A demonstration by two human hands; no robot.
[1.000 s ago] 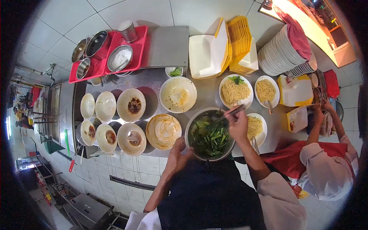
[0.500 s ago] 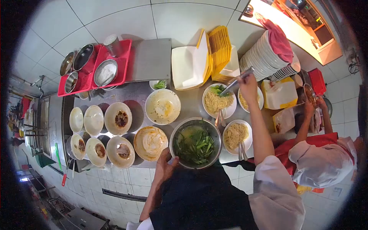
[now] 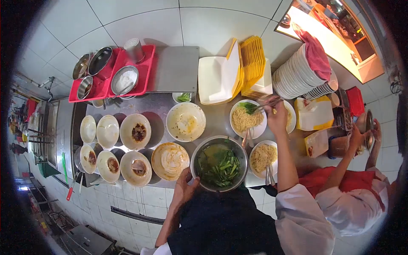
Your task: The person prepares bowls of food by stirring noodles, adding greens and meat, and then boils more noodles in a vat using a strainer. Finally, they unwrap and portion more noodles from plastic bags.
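My left hand (image 3: 185, 187) is closed on the rim of a steel bowl (image 3: 196, 176) at the counter's front edge. Leafy greens (image 3: 225, 168) lie in liquid inside it. Metal tongs (image 3: 267, 104) are in my right hand (image 3: 277, 117), their tips at the greens (image 3: 250, 106) on a white bowl of noodles (image 3: 244, 120). A spoon and fork (image 3: 248, 135) lean out of this bowl. Nearer me stands a second noodle bowl (image 3: 261, 158) with utensils in it. Behind my right wrist, another noodle bowl (image 3: 291, 117) is partly hidden.
To the left stand several sauced bowls (image 3: 137, 131) and two larger used bowls (image 3: 185, 122). Red trays (image 3: 146, 76), yellow-edged boxes (image 3: 219, 78) and stacked plates (image 3: 297, 70) line the back. A co-worker's hands (image 3: 363, 137) hold a round metal container at right.
My right hand has lowered toward me, and the tongs lie flatter, their tips still at the greens on the noodles. The whole view has shifted slightly. The co-worker's hands have moved to the right.
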